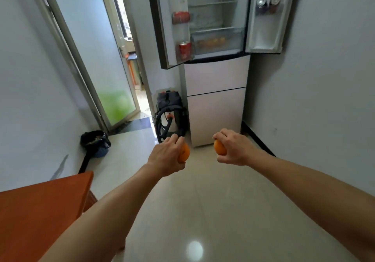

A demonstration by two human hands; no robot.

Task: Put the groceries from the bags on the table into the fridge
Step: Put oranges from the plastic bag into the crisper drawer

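My left hand [167, 156] grips orange fruit [184, 153], possibly two pieces, held out in front of me. My right hand [233, 150] is closed around one orange [219, 147]. Ahead stands the white fridge [217, 79] with both upper doors swung open. Several oranges [212, 42] lie in its clear bottom drawer. Red cans [185, 49] stand in the left door's racks and two cans [267, 4] in the right door's rack. The corner of the orange-brown table [40, 211] shows at lower left; no bags are in view.
A dark vacuum cleaner with a hose [170, 115] stands left of the fridge. A black bin and a blue bucket [95, 143] sit by the left wall. A frosted glass door [105, 58] stands ajar. Glossy pale floor tiles [203, 211] lie between me and the fridge.
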